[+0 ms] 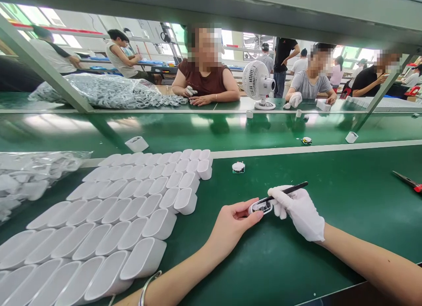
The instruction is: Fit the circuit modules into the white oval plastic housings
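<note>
Between the thumb and fingers of my bare left hand [232, 224] is a small white oval plastic housing [253, 209], its open side facing me. Dark and light parts show inside it, too small to name. My right hand [298, 211], in a white glove, pinches black tweezers [295, 188] like a pen. Their tip reaches into the housing; whether it grips a part there I cannot tell. Just beyond my hands a small circuit board with a round white top [238, 167] lies on the green bench [346, 196].
Rows of white oval housings [132, 209] cover the bench's left side, beside a plastic bag of white parts [29, 178]. Red-handled pliers [407, 180] lie far right. A green strip [184, 130] beyond carries scattered housings and boards. Co-workers sit opposite, near a white fan [259, 84].
</note>
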### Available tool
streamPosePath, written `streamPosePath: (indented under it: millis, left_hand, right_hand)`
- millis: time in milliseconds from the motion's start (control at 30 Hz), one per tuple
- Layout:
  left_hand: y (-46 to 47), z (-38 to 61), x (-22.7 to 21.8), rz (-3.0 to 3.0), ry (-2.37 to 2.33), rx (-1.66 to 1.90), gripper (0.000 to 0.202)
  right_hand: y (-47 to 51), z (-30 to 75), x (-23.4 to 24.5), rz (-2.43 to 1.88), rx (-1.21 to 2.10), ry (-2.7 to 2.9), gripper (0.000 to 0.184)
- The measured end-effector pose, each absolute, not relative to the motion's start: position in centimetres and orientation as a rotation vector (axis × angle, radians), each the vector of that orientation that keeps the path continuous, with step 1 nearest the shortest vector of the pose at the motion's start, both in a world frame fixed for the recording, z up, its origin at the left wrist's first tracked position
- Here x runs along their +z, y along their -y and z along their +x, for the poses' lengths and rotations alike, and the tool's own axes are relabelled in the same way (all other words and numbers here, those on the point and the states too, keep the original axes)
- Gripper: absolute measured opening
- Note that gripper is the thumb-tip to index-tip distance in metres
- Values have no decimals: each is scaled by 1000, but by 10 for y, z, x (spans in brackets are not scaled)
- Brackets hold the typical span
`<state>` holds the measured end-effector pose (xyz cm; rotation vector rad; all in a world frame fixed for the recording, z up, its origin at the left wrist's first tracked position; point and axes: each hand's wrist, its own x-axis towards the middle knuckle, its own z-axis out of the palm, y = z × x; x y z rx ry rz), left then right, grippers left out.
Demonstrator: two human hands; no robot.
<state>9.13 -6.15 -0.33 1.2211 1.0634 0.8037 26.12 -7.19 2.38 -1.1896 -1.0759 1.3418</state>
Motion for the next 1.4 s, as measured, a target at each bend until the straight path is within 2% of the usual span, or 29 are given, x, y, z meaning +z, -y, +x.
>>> streamPosePath:
  millis: [900,1400]
  left_hand:
    - [60,92,-3,1193,-1050,819,48]
    - [61,92,1,1193,-1085,810,53]
  right_hand:
    - [69,266,31,-1168,1539,883,30]
    - [69,260,26,-1195,1459,869,29]
